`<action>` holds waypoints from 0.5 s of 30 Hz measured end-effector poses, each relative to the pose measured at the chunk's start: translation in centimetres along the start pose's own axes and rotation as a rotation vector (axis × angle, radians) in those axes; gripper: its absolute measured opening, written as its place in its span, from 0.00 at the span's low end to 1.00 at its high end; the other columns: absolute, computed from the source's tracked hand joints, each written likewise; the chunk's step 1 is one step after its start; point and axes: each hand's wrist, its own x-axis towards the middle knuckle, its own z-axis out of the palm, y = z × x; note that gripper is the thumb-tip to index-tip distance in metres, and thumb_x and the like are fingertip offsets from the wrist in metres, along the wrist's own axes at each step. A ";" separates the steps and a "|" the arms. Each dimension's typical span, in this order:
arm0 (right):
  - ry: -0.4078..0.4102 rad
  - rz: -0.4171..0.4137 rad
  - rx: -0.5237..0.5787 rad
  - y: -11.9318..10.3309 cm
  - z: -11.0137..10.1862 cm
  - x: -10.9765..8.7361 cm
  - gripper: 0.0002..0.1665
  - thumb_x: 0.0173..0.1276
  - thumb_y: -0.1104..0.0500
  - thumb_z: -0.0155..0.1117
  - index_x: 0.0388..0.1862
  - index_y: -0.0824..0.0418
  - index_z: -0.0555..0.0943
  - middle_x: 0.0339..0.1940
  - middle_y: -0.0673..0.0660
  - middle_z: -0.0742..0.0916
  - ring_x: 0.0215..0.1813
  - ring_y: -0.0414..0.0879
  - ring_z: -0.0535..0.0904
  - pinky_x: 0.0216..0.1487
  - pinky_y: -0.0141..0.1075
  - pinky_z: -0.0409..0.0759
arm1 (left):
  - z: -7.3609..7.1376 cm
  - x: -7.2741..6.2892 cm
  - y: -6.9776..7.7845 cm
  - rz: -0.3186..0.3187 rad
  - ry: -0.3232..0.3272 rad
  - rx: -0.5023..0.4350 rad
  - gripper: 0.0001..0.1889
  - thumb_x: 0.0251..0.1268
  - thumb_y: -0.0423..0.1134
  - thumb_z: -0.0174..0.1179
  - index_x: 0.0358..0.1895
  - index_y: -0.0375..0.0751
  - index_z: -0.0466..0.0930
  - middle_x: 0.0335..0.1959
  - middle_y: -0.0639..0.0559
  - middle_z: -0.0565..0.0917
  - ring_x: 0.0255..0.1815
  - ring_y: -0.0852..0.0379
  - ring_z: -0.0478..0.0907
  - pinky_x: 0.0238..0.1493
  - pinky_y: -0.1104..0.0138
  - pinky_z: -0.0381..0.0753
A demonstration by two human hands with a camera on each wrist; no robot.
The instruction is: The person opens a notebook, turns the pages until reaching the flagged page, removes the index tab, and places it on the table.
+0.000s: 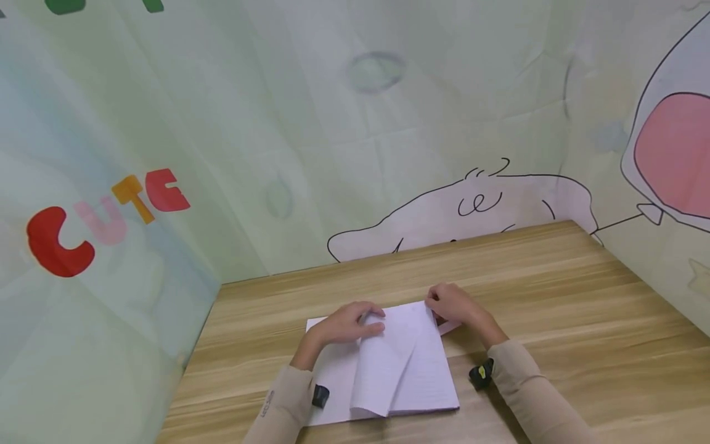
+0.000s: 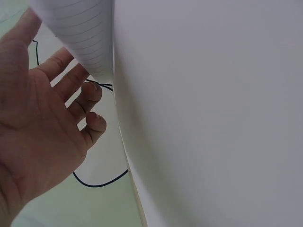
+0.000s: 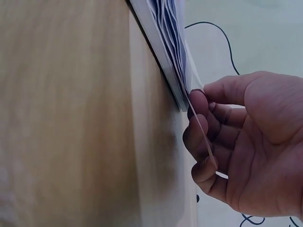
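An open notebook [image 1: 427, 382] with lined pages lies on the table, one loose page [image 1: 383, 370] curling up over its middle. My left hand [image 1: 349, 322] is at the upper part of that curled page; in the left wrist view its fingers [image 2: 71, 80] are spread and relaxed beside the lined sheet. At the notebook's upper right corner, my right hand [image 1: 452, 303] pinches page edges between thumb and index finger. A thin pale strip [image 3: 201, 123] runs from the pages across its curled fingers in the right wrist view. What the strip is, I cannot tell.
The wooden table [image 1: 554, 296] extends around the notebook. A printed cloth [image 1: 288, 123] with cartoon drawings and letters hangs behind it and along both sides. Dark wrist devices [image 1: 481, 374] sit at both sleeves.
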 end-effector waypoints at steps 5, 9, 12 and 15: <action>0.011 0.032 -0.017 0.2 0.0 0.0 0.10 0.74 0.60 0.56 0.37 0.64 0.83 0.25 0.53 0.81 0.29 0.46 0.77 0.33 0.38 0.75 | -0.4 -0.3 0.0 0.031 0.021 -0.005 0.21 0.75 0.51 0.55 0.60 0.41 0.78 0.54 0.49 0.82 0.59 0.50 0.76 0.62 0.53 0.71; 0.000 0.059 -0.019 0.2 0.1 0.0 0.11 0.74 0.59 0.57 0.40 0.64 0.83 0.26 0.53 0.82 0.29 0.46 0.77 0.32 0.38 0.75 | -0.9 -0.9 -0.1 0.013 0.031 -0.039 0.23 0.76 0.52 0.53 0.63 0.42 0.77 0.56 0.49 0.81 0.59 0.50 0.75 0.61 0.51 0.71; -0.008 0.063 -0.023 0.4 0.1 0.1 0.11 0.74 0.59 0.57 0.41 0.64 0.84 0.26 0.53 0.82 0.29 0.46 0.77 0.33 0.38 0.75 | -1.3 -1.4 -0.5 0.003 0.041 -0.055 0.23 0.77 0.53 0.51 0.65 0.44 0.76 0.60 0.49 0.79 0.62 0.50 0.74 0.60 0.50 0.72; -0.019 0.065 -0.019 0.4 -0.1 0.1 0.11 0.74 0.59 0.57 0.41 0.64 0.83 0.26 0.53 0.82 0.29 0.46 0.77 0.33 0.37 0.75 | -1.7 -2.0 -0.9 0.004 0.055 -0.060 0.22 0.78 0.53 0.50 0.65 0.44 0.76 0.61 0.49 0.78 0.58 0.51 0.74 0.56 0.54 0.73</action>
